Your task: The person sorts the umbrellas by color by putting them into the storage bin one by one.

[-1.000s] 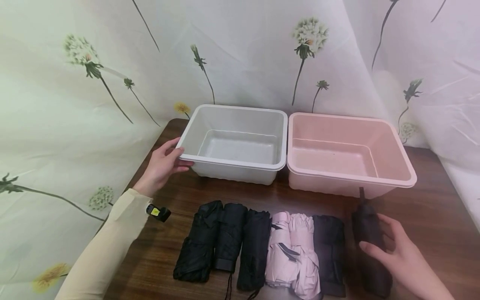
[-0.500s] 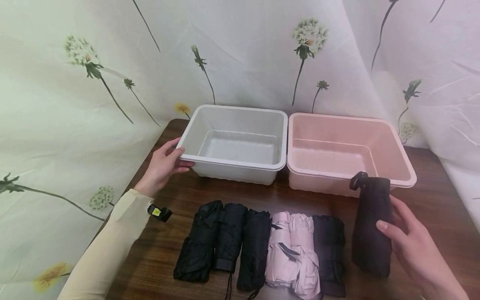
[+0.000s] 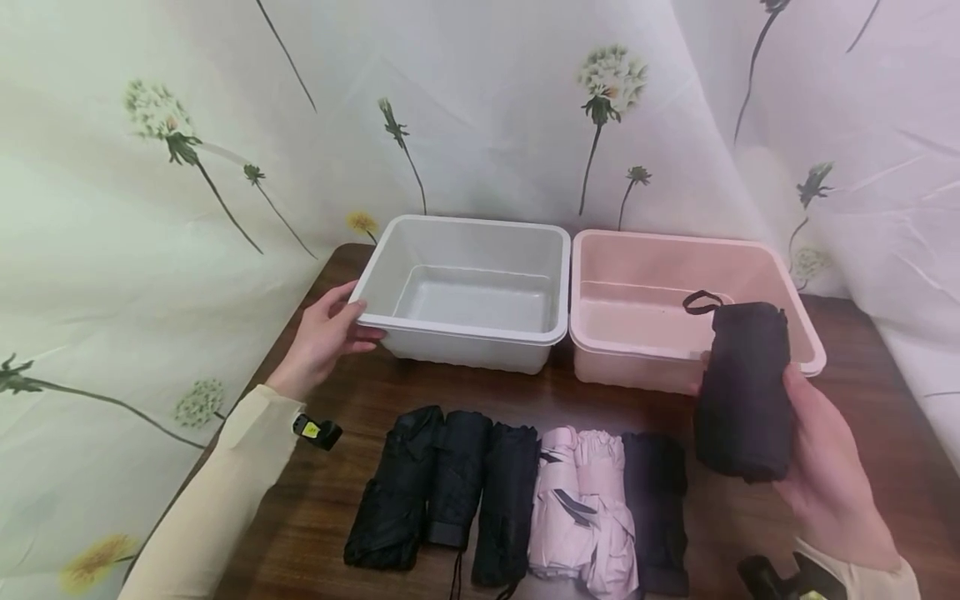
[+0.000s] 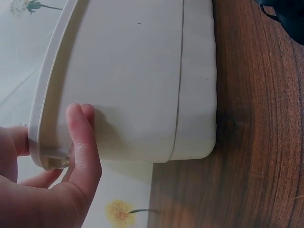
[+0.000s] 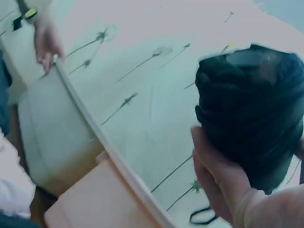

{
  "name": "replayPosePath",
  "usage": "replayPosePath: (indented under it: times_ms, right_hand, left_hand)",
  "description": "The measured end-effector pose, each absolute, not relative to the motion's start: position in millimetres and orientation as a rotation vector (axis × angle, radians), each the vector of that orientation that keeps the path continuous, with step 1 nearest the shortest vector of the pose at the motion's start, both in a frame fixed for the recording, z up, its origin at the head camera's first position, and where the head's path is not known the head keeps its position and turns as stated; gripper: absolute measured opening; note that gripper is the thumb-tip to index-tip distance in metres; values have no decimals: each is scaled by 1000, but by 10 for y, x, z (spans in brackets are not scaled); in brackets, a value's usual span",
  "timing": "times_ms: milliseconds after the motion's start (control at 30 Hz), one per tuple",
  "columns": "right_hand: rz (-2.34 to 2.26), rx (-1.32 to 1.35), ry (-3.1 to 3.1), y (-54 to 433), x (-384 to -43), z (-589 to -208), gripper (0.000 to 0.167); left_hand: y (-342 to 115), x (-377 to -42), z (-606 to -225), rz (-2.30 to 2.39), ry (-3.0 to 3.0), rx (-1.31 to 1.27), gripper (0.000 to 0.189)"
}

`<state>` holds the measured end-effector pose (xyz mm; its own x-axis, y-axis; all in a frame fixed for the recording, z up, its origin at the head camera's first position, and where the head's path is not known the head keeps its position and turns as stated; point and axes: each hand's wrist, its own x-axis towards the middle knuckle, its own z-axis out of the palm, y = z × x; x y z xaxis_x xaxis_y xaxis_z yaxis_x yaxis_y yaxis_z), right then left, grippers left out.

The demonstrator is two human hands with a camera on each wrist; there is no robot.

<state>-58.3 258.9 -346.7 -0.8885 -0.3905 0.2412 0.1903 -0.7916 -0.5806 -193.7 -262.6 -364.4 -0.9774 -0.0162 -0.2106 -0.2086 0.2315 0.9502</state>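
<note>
My right hand (image 3: 828, 442) grips a folded black umbrella (image 3: 744, 392), raised in front of the pink plastic bin (image 3: 637, 362) and overlapping its front right corner. The umbrella's wrist strap loops out at its far end. In the right wrist view, fingers (image 5: 223, 171) curl round the umbrella's dark cloth. My left hand (image 3: 318, 342) holds the front left corner of the light grey bin (image 3: 465, 350), thumb over the rim. The left wrist view shows its fingers (image 4: 83, 142) bent under that rim against the outer wall. Both bins have bare floors where they show.
Several folded umbrellas lie in a row on the wooden table (image 3: 315, 500): black ones (image 3: 393, 492) at the left, two pale pink ones (image 3: 607, 508), and another black one (image 3: 656, 517) at the right. A flower-printed cloth (image 3: 480, 108) hangs behind the bins.
My right hand has lifted the black umbrella off the table's right side and brought it up toward the pink bin. My left hand stays on the grey bin's corner.
</note>
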Motion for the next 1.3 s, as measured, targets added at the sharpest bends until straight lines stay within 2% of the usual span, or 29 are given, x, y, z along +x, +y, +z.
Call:
replayPosePath:
  times_ms: [167,500,733,967,1300]
  right_hand:
    - [-2606,-612,628,2517,-716,-3348,54]
    - [-2572,-478,426,2358,-938,-3242,46]
    - [-2567,-493,161,2212,-1096,-3211,49]
    - [-2561,-516,368,2057,-1216,-3161,44]
    - [-2656,-384,898,1771,-1422,-3149,31]
  left_hand:
    - [-2625,-1927,-3646,1845,2335,-213,60]
    - [-2622,-1913,-3638,1852,2331,-207,59]
    - [-2617,-1896,-3630,1866,2325,-213,58]
    - [-2623,-1914,-3639,1939,2270,-220,57]
    - [-2639,-1913,-3653,1928,2263,-225,58]
